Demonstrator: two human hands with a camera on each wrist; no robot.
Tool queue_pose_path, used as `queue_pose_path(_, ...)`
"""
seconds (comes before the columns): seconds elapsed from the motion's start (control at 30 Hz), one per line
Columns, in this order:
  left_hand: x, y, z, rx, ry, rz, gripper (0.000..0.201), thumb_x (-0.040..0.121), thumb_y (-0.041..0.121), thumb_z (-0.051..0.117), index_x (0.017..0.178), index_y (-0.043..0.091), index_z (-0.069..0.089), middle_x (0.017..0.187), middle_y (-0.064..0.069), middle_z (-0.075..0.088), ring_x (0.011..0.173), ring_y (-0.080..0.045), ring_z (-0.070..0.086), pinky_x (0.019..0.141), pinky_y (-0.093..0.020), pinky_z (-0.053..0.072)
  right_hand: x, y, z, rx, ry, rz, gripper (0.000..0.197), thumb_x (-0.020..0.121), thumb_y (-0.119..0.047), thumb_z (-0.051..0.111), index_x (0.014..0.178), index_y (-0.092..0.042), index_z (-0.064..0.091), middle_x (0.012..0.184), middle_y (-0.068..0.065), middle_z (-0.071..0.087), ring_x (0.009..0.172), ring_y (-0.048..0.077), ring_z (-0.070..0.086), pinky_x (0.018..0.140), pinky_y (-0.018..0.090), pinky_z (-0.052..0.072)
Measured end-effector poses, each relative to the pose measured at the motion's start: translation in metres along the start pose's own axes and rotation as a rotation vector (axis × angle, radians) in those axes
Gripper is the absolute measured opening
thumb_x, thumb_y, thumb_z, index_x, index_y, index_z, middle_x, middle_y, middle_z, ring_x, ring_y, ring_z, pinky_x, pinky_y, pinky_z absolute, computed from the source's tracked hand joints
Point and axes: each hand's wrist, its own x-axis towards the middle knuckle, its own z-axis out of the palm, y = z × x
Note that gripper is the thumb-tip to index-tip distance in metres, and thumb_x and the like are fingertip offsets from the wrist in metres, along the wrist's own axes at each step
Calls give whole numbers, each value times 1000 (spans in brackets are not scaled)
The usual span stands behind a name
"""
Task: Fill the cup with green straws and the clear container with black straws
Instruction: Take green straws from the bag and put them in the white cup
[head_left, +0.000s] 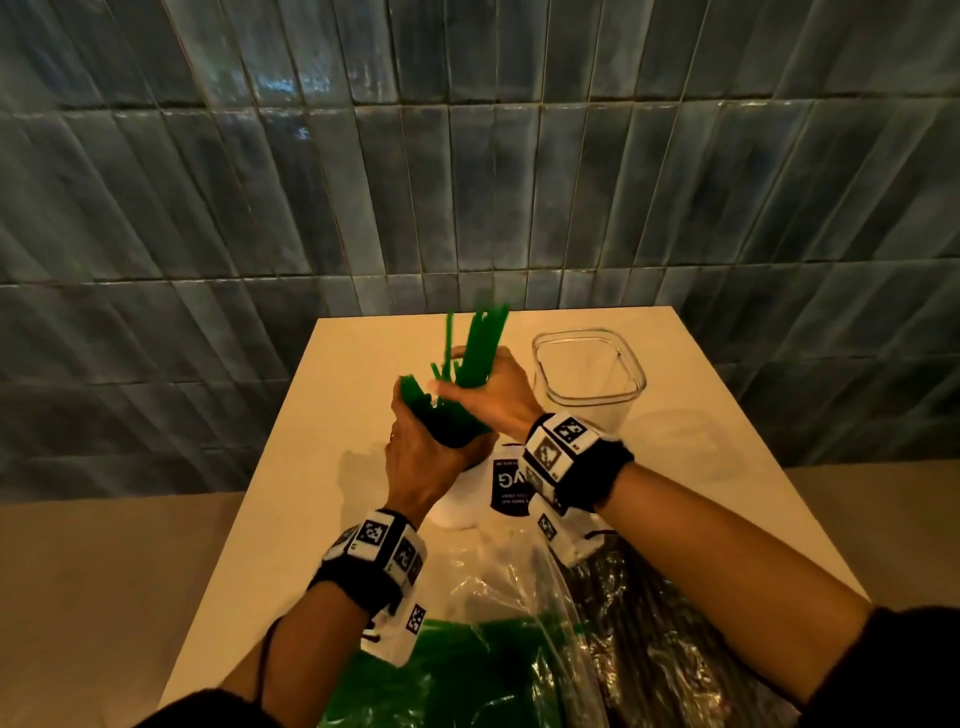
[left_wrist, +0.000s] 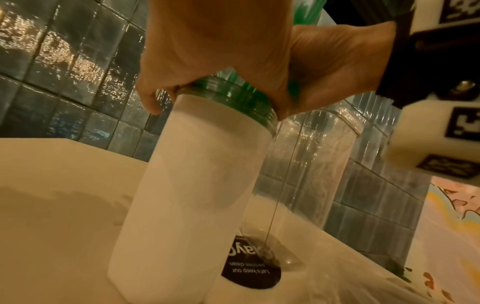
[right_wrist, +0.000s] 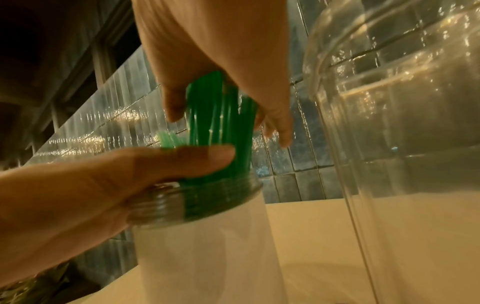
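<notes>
A white cup (head_left: 462, 504) with a black label stands at the table's centre, its clear threaded rim showing in the right wrist view (right_wrist: 207, 246). My left hand (head_left: 421, 457) grips the cup's top, thumb (right_wrist: 182, 158) lying across the green straws (right_wrist: 221, 123). My right hand (head_left: 488, 395) holds the upper part of that bundle of green straws (head_left: 480, 348), whose lower ends sit in the cup (left_wrist: 194, 185). The clear container (head_left: 587, 402) stands empty just right of the cup, also in both wrist views (left_wrist: 311, 164) (right_wrist: 389, 144).
A clear bag of green straws (head_left: 457, 670) and a bag of black straws (head_left: 649, 649) lie at the near edge of the cream table (head_left: 701, 467). A dark tiled wall (head_left: 467, 156) rises behind the table. Floor lies to both sides.
</notes>
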Motion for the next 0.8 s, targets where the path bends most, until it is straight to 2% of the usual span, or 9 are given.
queue_pose_path(0.1, 0, 3, -1, 23, 24, 17, 121, 49, 63, 75, 142, 27, 8, 132, -5, 54, 115, -27, 56, 92, -46, 49, -7, 4, 2, 118, -28, 1, 99, 59, -39, 86, 140, -28, 32, 142, 7, 39, 129, 23, 40, 107, 38, 37)
queue_pose_path(0.17, 1, 4, -1, 34, 27, 28, 121, 48, 63, 76, 142, 20, 13, 131, -4, 55, 114, -26, 57, 93, -47, 48, -9, 1, 1, 228, -14, 19, 112, 57, -36, 87, 144, -34, 17, 147, 8, 34, 133, 24, 33, 108, 38, 34)
queue_pose_path(0.23, 2, 4, 0, 39, 32, 45, 112, 52, 59, 79, 138, 18, 20, 128, -4, 56, 111, -26, 58, 90, -46, 50, -10, -3, 0, 262, -15, 26, 114, 59, -37, 86, 145, -36, 11, 147, 8, 35, 134, 25, 35, 107, 39, 35)
queue_pose_path(0.33, 5, 4, 1, 48, 44, 76, 94, 61, 47, 82, 134, 18, 30, 124, -5, 58, 109, -26, 58, 90, -42, 50, -14, -11, 2, 237, -55, 0, 90, 72, -45, 75, 143, -35, 21, 148, 7, 36, 134, 28, 36, 106, 39, 34)
queue_pose_path(0.47, 13, 4, 6, 178, 56, 122, 63, 71, 43, 73, 122, 16, 48, 112, -7, 64, 106, -29, 59, 96, -51, 42, -14, -13, 11, 102, -54, -19, 71, 79, -48, 67, 140, -30, 34, 145, 8, 41, 132, 26, 39, 102, 32, 33)
queue_pose_path(0.57, 15, 5, 7, 119, 101, 96, 50, 74, 29, 73, 114, 8, 53, 108, -13, 61, 102, -34, 58, 92, -53, 42, -12, -12, 16, 0, -5, -91, 41, 82, -36, 69, 118, -21, 57, 121, 3, 62, 115, 20, 54, 102, 31, 42)
queue_pose_path(0.63, 14, 9, 5, 27, 146, 84, 49, 74, 29, 70, 115, 7, 53, 110, -13, 61, 102, -33, 58, 92, -52, 43, -13, -12, 18, -30, 27, -194, 24, 84, -27, 68, 104, -15, 63, 106, 2, 67, 102, 16, 59, 97, 33, 47)
queue_pose_path(0.7, 13, 16, 4, 0, 177, 121, 47, 76, 31, 67, 115, 8, 53, 108, -11, 64, 101, -31, 60, 93, -51, 44, -16, -15, 19, -33, 61, -295, 22, 85, -23, 66, 104, -13, 62, 106, 4, 65, 99, 17, 57, 93, 32, 48)
queue_pose_path(0.8, 12, 22, 5, 8, 181, 130, 42, 79, 33, 62, 113, 10, 52, 105, -8, 65, 98, -30, 62, 91, -50, 46, -18, -17, 18, -33, 50, -375, 32, 88, -29, 62, 118, -17, 56, 119, 5, 59, 107, 17, 54, 97, 31, 45)
